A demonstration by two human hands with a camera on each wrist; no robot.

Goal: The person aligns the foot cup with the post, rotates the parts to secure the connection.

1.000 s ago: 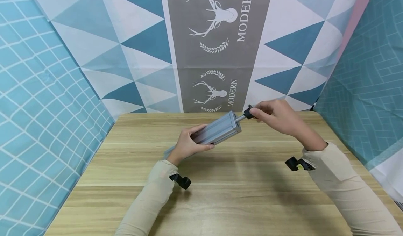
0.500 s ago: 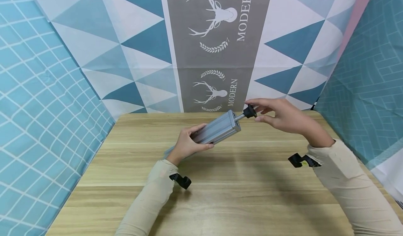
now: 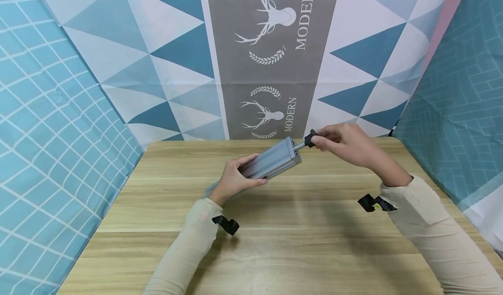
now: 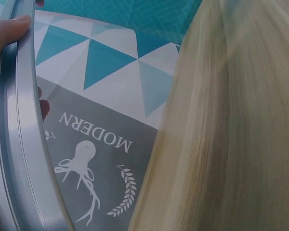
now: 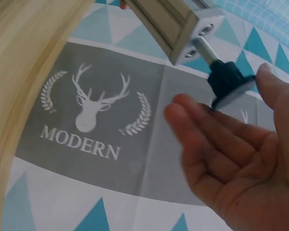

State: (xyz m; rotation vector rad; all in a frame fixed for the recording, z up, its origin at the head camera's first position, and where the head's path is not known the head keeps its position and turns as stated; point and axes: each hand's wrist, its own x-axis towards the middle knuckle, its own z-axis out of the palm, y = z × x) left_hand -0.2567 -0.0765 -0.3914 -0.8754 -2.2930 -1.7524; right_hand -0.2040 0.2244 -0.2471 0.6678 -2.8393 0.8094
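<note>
My left hand [image 3: 235, 180] grips a grey aluminium profile leg [image 3: 271, 159] around its lower part, thumb on the near side. The leg is tilted, its end plate pointing up and to the right. A threaded rod [image 5: 205, 51] comes out of that end and carries a black levelling foot [image 5: 226, 82] with a round base. My right hand [image 3: 346, 144] pinches the foot's base at its rim. In the right wrist view the thumb [image 5: 269, 79] lies at one edge of the base and the curled fingers are below it. In the left wrist view the grooved profile runs along the left side.
Beneath both hands spreads a wood-grain table [image 3: 275, 247], with the leg held above it. A patterned cloth backdrop [image 3: 173, 59] stands behind the table's far edge. Blue-tiled cloths [image 3: 47, 133] hang at both sides. Black camera mounts [image 3: 225, 225] sit on both wrists.
Half a second ago the right hand's fingers were spread loosely around the foot; now they have closed on it, much as one second ago. The left hand and leg stay nearly still.
</note>
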